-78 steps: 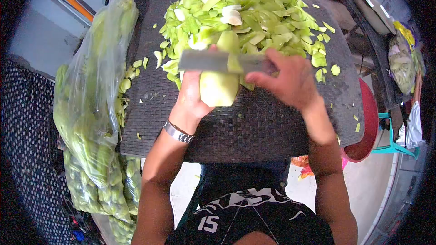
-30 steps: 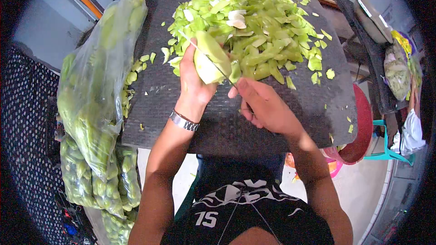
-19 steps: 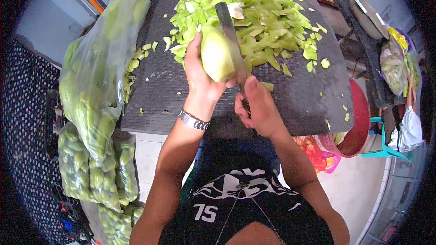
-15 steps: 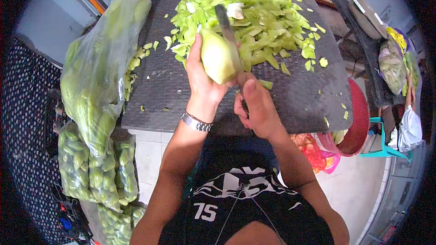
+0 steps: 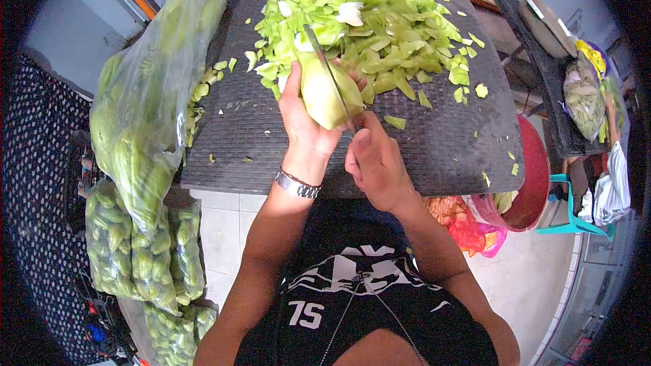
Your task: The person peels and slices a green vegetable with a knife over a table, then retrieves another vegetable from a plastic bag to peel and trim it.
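Note:
My left hand (image 5: 305,118) cups a peeled, pale green vegetable (image 5: 320,98), pear-shaped like a chayote, above the near middle of the table. Its fingers wrap round the far side, with some fingertips showing at the right. My right hand (image 5: 380,163) is closed round the handle of a knife, the handle mostly hidden in the grip. The long knife blade (image 5: 326,66) slants up and to the left across the vegetable's face, against or just over its surface. Beyond both hands lies a heap of green peelings (image 5: 400,34), with a white piece (image 5: 350,13) on top.
The dark woven-textured table (image 5: 237,156) has scraps scattered over it. At left stand a clear bag (image 5: 152,95) of green vegetables and several smaller filled bags (image 5: 108,244). A red tub (image 5: 532,176), a red net bag (image 5: 458,224) and a turquoise stool (image 5: 573,213) are at right.
The knife blade has swung left from the vegetable's right edge to lie across its face. The right hand has shifted slightly. A loose green scrap by the right hand now shows fully.

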`<state>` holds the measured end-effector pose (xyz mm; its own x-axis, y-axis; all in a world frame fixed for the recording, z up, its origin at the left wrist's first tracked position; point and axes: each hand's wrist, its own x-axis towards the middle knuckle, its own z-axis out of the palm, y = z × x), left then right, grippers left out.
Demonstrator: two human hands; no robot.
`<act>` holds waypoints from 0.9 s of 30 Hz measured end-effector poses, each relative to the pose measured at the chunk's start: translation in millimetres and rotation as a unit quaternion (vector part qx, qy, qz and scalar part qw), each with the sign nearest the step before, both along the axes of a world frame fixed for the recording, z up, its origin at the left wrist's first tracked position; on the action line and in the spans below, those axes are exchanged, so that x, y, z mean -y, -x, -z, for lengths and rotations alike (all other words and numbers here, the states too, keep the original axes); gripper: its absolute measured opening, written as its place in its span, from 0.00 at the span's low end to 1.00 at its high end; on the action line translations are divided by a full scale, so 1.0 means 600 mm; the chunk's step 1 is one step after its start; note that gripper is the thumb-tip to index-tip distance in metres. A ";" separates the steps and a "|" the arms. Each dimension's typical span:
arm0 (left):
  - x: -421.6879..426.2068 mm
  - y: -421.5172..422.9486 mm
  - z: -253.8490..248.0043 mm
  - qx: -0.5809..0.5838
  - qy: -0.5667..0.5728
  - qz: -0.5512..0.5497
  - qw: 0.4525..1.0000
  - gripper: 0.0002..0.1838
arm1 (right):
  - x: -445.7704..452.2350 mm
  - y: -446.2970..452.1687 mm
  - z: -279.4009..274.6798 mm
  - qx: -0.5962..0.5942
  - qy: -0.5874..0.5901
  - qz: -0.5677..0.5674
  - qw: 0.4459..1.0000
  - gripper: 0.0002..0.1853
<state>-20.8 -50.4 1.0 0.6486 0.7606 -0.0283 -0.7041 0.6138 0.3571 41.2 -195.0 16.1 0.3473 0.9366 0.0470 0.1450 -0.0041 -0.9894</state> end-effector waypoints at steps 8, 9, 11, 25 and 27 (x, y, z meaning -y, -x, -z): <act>0.015 0.002 0.002 -0.028 0.013 -0.041 0.999 0.26 | -0.011 0.011 0.001 0.050 -0.033 0.043 0.997 0.34; 0.016 0.003 0.001 -0.025 0.002 -0.044 0.999 0.27 | -0.011 0.013 -0.004 0.053 -0.044 0.046 0.997 0.34; 0.018 0.005 0.000 -0.019 -0.020 -0.050 0.998 0.28 | -0.010 0.014 -0.007 0.062 -0.041 0.050 0.996 0.34; 0.045 0.012 -0.058 -0.071 -0.025 -0.017 0.997 0.32 | 0.010 -0.014 -0.013 0.061 0.007 -0.007 0.998 0.35; 0.030 0.013 -0.057 -0.060 0.007 0.037 0.997 0.32 | 0.012 -0.016 -0.019 0.082 0.031 -0.011 0.996 0.34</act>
<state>-28.5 -68.7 35.1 0.6947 0.7093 -0.1198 -0.6090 0.6686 0.4268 51.1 -202.1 27.5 0.3190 0.9468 0.0434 0.3058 -0.0594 -0.9502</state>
